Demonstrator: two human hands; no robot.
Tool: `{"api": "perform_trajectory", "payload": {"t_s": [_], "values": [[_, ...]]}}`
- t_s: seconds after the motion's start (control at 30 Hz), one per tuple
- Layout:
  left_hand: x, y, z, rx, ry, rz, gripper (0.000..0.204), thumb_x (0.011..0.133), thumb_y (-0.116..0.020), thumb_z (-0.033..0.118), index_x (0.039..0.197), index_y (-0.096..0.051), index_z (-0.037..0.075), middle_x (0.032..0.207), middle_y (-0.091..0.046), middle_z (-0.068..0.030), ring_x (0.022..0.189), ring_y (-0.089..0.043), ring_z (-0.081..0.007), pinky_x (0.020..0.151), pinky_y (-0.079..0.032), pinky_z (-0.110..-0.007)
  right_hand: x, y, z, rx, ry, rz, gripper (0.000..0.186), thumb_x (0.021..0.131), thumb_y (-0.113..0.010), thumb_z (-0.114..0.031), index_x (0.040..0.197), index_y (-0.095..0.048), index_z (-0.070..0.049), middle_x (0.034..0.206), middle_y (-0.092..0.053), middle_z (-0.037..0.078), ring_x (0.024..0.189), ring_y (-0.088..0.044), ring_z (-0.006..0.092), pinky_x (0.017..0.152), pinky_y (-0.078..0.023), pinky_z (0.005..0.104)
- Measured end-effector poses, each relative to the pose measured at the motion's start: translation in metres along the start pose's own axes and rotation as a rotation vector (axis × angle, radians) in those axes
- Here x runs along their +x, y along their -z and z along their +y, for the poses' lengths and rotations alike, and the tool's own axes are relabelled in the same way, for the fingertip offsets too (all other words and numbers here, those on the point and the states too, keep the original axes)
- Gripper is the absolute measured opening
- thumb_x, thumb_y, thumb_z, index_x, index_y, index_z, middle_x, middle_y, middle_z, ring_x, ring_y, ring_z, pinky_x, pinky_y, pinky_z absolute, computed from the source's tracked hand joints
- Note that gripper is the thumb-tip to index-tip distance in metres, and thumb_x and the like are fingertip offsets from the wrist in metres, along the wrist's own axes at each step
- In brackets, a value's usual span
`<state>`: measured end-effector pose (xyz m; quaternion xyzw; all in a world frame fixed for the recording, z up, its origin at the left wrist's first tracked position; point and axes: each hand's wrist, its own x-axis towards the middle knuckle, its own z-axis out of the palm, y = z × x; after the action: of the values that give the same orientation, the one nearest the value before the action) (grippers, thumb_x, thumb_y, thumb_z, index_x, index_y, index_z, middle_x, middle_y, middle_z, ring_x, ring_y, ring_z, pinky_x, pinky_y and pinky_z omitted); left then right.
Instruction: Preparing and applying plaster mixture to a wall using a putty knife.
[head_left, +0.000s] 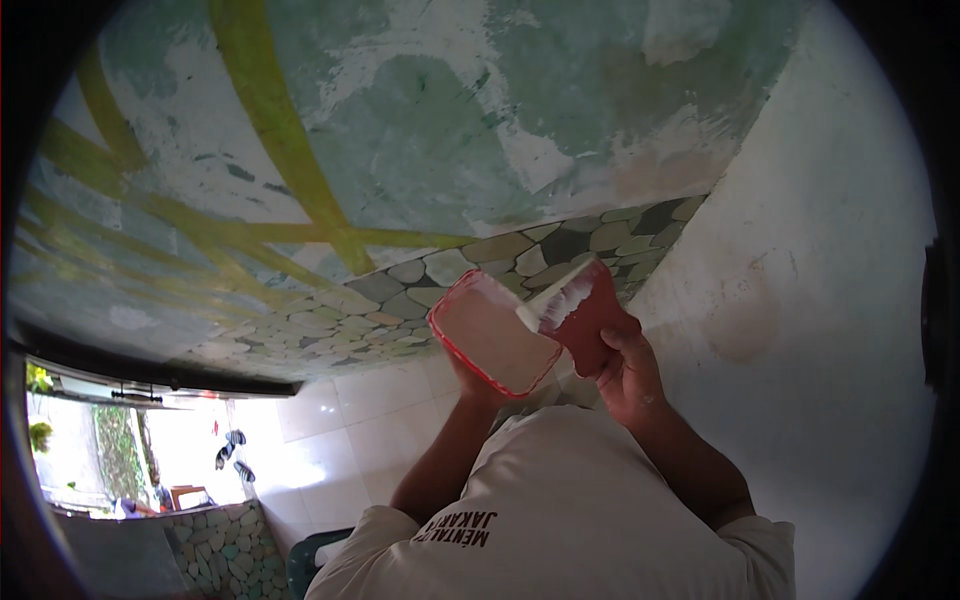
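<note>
My left hand (465, 372) holds a red-rimmed rectangular container (492, 338) from the side, its fingers mostly hidden behind it; a pale beige layer covers its inside. My right hand (632, 370) grips a red, flat spreading tool (590, 322) with thumb and fingers. The tool's pale edge is smeared with white paste and sits right at the container's right rim, tilted over it. Both are in front of my body, below a patchy green and white painted wall (420, 120) with yellow bands.
A stone-patterned strip (410, 272) runs along the wall's bottom. A white wall (800, 350) stands to my right. Pale floor tiles (330, 460) lie at left, with a green chair (310, 555) behind me. Footwear (232, 450) lies near a bright doorway at far left.
</note>
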<state>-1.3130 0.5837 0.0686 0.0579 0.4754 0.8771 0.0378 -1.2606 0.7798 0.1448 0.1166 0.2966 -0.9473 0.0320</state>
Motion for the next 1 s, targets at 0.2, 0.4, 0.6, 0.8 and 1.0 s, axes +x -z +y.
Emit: {"api": "perform_trajectory", "payload": {"t_s": [0.2,0.4,0.6,0.8,1.0], "values": [[0.000,0.033,-0.008,-0.758,0.131,-0.362,0.062,0.092,-0.032,0.062,0.137,-0.037,0.020,0.134,-0.047,-0.0054,0.119,-0.049,-0.0283,0.100,-0.040,-0.051,0.023,0.021,-0.011,-0.059,0.052,0.110,0.041,0.085,-0.055,-0.016,0.123,-0.045,-0.005,0.111,-0.060,0.010,0.091,-0.063,0.0224,0.072,-0.056,0.0363],[-0.015,0.059,0.010,-0.731,0.221,-0.112,0.068,0.089,-0.034,0.067,0.139,-0.036,0.020,0.134,-0.047,-0.0064,0.121,-0.048,-0.0296,0.099,-0.041,-0.053,0.056,0.040,-0.016,-0.022,0.147,0.139,0.039,0.085,-0.057,-0.016,0.121,-0.047,-0.006,0.107,-0.061,0.011,0.090,-0.063,0.0227,0.073,-0.056,0.0372],[-0.014,0.100,0.007,-0.318,0.112,-0.116,0.067,0.088,-0.041,0.064,0.137,-0.037,0.019,0.130,-0.050,-0.0068,0.117,-0.050,-0.0292,0.096,-0.042,-0.053,0.072,0.034,-0.029,-0.011,0.311,0.262,0.036,0.086,-0.056,-0.018,0.120,-0.047,-0.008,0.104,-0.062,0.010,0.086,-0.063,0.0223,0.069,-0.054,0.0350],[-0.021,0.102,0.030,-0.522,0.236,-0.064,0.065,0.086,-0.047,0.062,0.132,-0.043,0.017,0.127,-0.053,-0.0090,0.115,-0.052,-0.0311,0.097,-0.038,-0.058,0.087,0.042,-0.036,-0.029,0.347,0.287,0.036,0.087,-0.057,-0.020,0.120,-0.046,-0.010,0.103,-0.062,0.008,0.084,-0.063,0.0203,0.065,-0.053,0.0336],[-0.027,0.092,0.043,-0.445,0.210,-0.094,0.062,0.087,-0.049,0.059,0.130,-0.045,0.014,0.123,-0.055,-0.0096,0.113,-0.054,-0.0311,0.093,-0.044,-0.053,0.122,0.057,-0.010,-0.006,0.269,0.318,0.030,0.087,-0.057,-0.019,0.114,-0.048,-0.009,0.096,-0.063,0.007,0.075,-0.063,0.0197,0.059,-0.053,0.0329]]}}
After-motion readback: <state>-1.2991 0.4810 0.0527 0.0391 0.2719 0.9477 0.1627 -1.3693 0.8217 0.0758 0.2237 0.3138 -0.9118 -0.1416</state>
